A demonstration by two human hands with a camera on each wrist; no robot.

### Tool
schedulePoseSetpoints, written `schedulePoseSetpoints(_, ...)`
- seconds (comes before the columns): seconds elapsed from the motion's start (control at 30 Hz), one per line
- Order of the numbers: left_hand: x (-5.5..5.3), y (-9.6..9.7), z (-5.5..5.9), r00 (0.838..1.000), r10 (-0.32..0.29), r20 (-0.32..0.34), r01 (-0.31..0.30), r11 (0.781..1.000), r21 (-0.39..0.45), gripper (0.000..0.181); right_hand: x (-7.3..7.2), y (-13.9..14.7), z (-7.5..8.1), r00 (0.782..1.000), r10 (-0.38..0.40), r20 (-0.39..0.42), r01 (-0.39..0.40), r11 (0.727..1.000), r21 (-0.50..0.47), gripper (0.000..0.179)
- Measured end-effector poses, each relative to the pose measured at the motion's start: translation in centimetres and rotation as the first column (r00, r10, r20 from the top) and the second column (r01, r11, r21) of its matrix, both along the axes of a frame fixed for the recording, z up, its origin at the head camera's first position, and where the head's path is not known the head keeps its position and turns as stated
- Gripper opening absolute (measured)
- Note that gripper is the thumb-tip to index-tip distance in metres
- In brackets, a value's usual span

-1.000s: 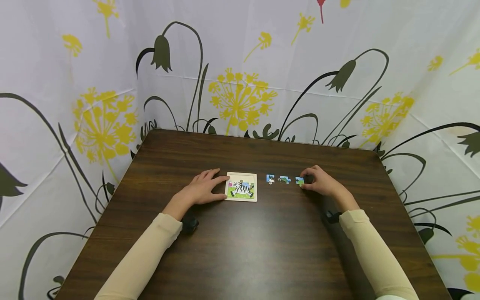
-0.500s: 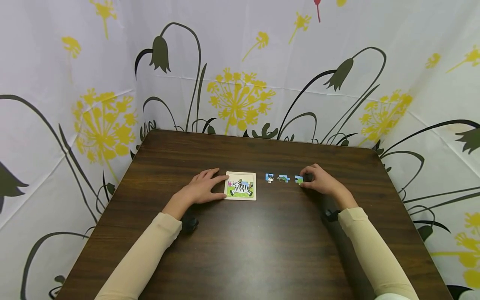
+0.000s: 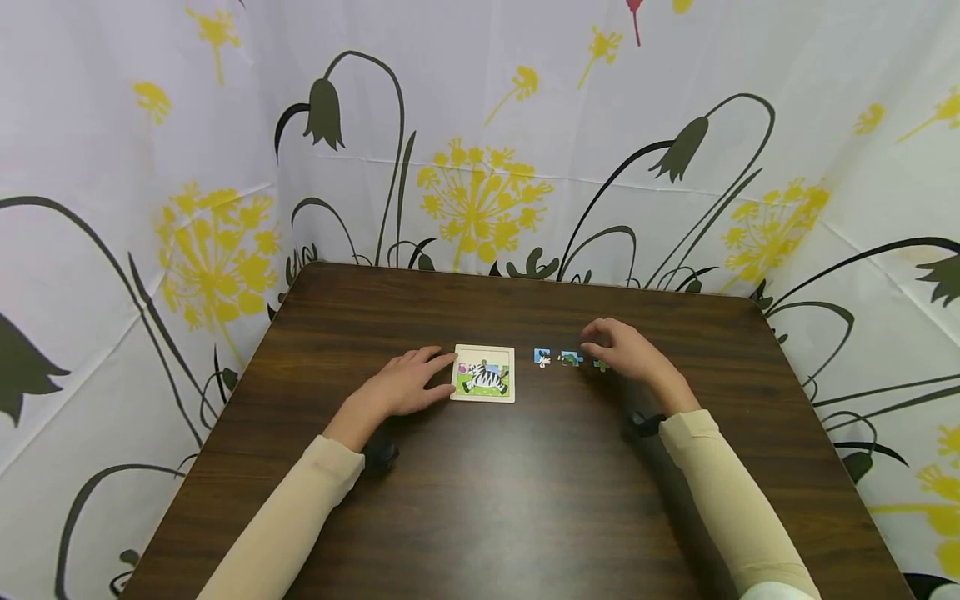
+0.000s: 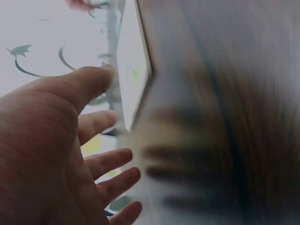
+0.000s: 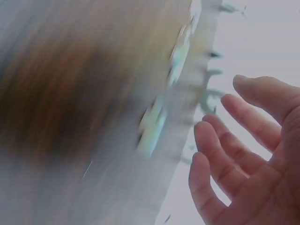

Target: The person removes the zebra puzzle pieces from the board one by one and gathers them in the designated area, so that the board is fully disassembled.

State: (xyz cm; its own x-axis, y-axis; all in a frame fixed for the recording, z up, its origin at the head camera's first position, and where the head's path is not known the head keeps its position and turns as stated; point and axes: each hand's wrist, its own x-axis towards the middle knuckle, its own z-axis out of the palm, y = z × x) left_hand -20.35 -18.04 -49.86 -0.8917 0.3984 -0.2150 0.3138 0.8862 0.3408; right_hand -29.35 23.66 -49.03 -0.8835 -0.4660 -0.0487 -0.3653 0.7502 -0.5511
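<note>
A small square wooden puzzle tray with a partly assembled zebra picture lies on the table. My left hand is at its left side, thumb and index fingertips right at the frame's edge, the other fingers spread. To the right of the tray, several jigsaw pieces lie in a row: a blue-and-white piece, a blue-and-green piece and a green piece. Over the green piece, partly hiding it, hovers my right hand. In the right wrist view its fingers are loosely bent, holding nothing.
The dark wooden table reaches back to a white curtain with yellow and dark green flowers. Black wrist straps with cameras sit beneath both forearms, low over the tabletop.
My right hand has let go of the green piece, risen and moved left over it toward the middle piece. My left hand has stayed at the tray.
</note>
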Motion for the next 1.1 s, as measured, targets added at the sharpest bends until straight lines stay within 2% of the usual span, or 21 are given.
schedulePoseSetpoints(0.2, 1.7, 0.8, 1.0, 0.999, -0.05, -0.021, 0.05, 0.998, 0.037, 0.067, -0.3, -5.9, 1.3, 0.986, 0.161, 0.046, -0.161, 0.987, 0.01, 0.026)
schedulePoseSetpoints(0.37, 2.1, 1.0, 1.0, 0.999, -0.036, -0.028, 0.037, 0.999, 0.034, 0.067, -0.6, -10.4, 1.2, 0.958, 0.282, 0.058, -0.283, 0.959, 0.02, 0.023)
schedulePoseSetpoints(0.5, 2.3, 1.0, 0.8, 0.999, -0.035, -0.022, 0.036, 0.999, 0.021, 0.069, -0.7, -13.6, 0.7, 0.936, 0.341, 0.087, -0.344, 0.939, 0.025, 0.026)
schedulePoseSetpoints(0.63, 2.5, 1.1, 0.8, 0.999, -0.046, -0.015, 0.047, 0.999, 0.018, 0.066, -0.6, -16.0, 0.0, 0.921, 0.366, 0.136, -0.371, 0.928, 0.015, 0.029)
schedulePoseSetpoints(0.73, 2.6, 1.2, 0.7, 0.999, -0.049, -0.007, 0.049, 0.998, 0.027, 0.064, -0.5, -17.2, -0.5, 0.918, 0.363, 0.158, -0.37, 0.929, 0.012, 0.028)
schedulePoseSetpoints(0.93, 2.8, 1.0, 0.6, 0.999, -0.045, -0.003, 0.045, 0.998, 0.034, 0.062, -0.2, -18.2, -1.3, 0.918, 0.355, 0.177, -0.361, 0.933, -0.002, 0.024)
schedulePoseSetpoints(1.1, 3.0, 0.7, 0.6, 0.998, -0.052, -0.032, 0.053, 0.999, 0.009, 0.055, 0.3, -18.9, -1.4, 0.912, 0.372, 0.174, -0.37, 0.928, -0.043, 0.022)
